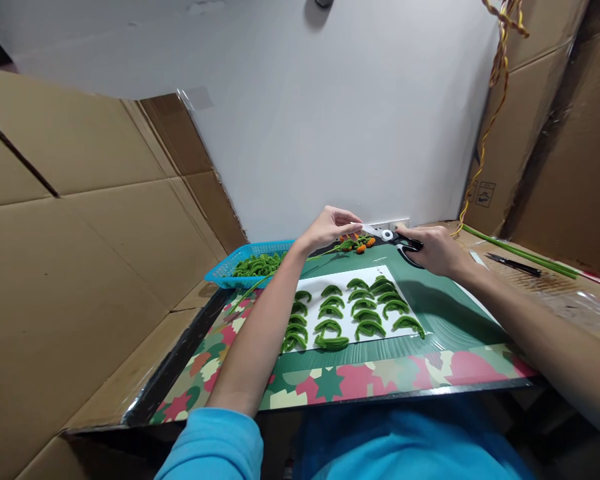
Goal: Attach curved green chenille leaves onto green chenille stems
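Observation:
My right hand (434, 248) grips black-handled scissors (388, 235) with a white pivot, their blades pointing left. At the blade tips, my left hand (333, 225) is closed in a pinch; what lies between its fingers is too small to make out. Below both hands, a white sheet (343, 279) bears rows of curved green fuzzy leaf-like pieces (364, 313). Just beyond the left hand lie orange flower heads (361, 248) on a long green stem, which passes partly behind my left forearm.
A blue basket (220, 272) of similar green pieces (257, 265) stands at the left. Cardboard walls (80, 253) flank the green-topped table (440, 313). On the right lie a black pen-like tool (514, 264) and long green rods (523, 252); twisted yellow cords (487, 140) hang above.

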